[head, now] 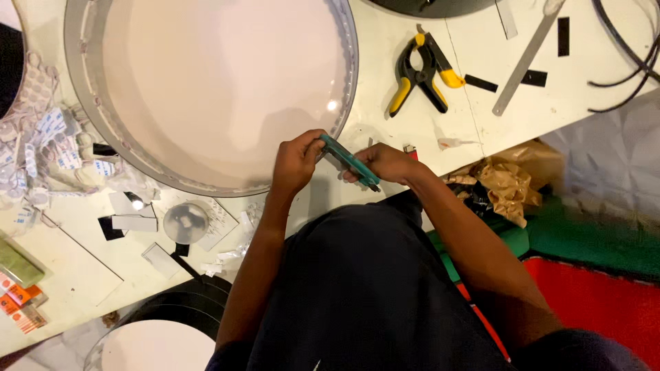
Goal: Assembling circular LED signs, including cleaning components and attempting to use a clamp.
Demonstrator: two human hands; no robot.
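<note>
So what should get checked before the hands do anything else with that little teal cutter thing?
1. Both hands on the slim teal utility knife: ok, left hand at one end, right hand at the other.
2. Blade out or in: cannot tell.
3. Knife off the big round white disc with the grey rim: ok, held just past its rim.
4. Fingers away from the tip: cannot tell.
5. Yellow-and-black spring clamp out of the way: ok, lying apart on the white table.
</note>
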